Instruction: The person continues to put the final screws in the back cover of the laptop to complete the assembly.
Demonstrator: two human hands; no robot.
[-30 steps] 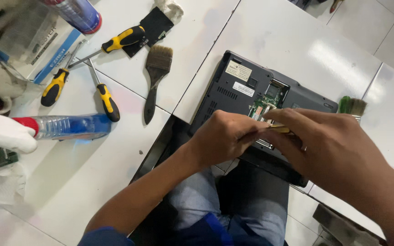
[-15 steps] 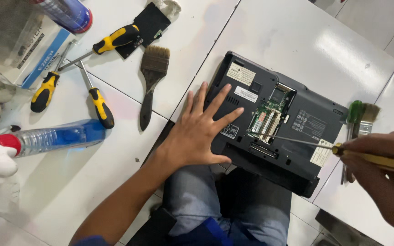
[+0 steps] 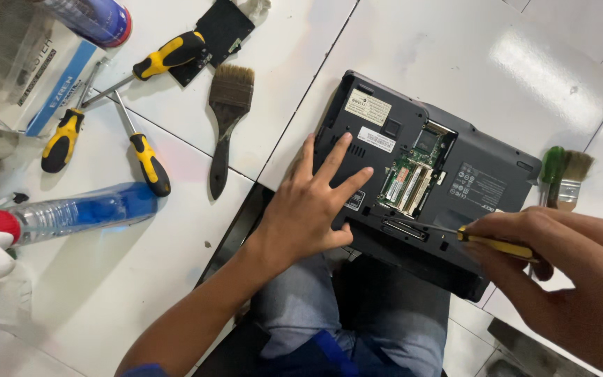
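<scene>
Two hands: left hand fingers spread on laptop; right hand fingers pinching screwdriver

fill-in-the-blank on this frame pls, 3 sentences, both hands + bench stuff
1. The left hand lies flat, fingers spread, on the underside of the ____.
2. The right hand holds a yellow-handled ____ whose tip is near the open memory bay.
3. Left of the laptop, a dark-handled ____ lies on the white table beside three more screwdrivers.

Missing words: laptop; screwdriver; brush
</scene>
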